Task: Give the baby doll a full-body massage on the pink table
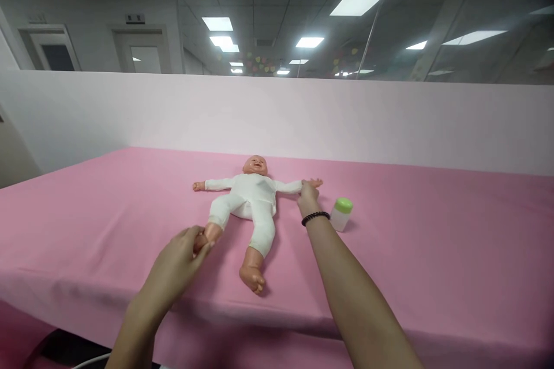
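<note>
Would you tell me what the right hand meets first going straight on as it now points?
The right hand would meet the baby doll's outstretched arm first; it seems already to touch it near the wrist, though depth is unclear.

1. Locate the small translucent plastic bottle with a green cap [341,214], standing upright on the tabletop, right of centre.
2. Note the pink fabric sheet [415,265] covering the table and hanging over its near edge.
3. Behind the table, identify the smooth, pale pink partition wall [277,118].
4. Above that wall, observe the tall glass panel [437,40], with multicoloured heart-shaped decorations [259,62] beyond it.
5. Overhead, find the white rectangular ceiling lights [357,3].
6. At lower left, find the thin white cable [89,361].
</note>
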The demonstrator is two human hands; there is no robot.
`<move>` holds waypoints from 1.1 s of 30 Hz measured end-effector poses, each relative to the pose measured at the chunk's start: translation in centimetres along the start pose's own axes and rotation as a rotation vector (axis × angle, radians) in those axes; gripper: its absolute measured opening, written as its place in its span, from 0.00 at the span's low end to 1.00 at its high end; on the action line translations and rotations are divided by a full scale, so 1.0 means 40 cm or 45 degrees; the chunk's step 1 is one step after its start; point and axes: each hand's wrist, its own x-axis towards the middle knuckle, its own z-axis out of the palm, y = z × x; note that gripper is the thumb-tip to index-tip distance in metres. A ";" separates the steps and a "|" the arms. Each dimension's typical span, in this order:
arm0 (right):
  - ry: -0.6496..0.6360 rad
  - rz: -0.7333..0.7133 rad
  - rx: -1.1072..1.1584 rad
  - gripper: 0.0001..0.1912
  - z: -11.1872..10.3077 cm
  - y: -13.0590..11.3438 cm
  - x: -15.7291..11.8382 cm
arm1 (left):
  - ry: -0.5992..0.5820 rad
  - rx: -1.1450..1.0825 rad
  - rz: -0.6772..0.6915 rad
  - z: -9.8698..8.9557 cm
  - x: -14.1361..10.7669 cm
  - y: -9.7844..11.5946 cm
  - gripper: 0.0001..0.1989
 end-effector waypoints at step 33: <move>-0.832 -0.274 -1.702 0.39 -0.071 -0.354 -0.291 | -1.047 -0.234 0.103 -0.243 0.296 -0.122 0.31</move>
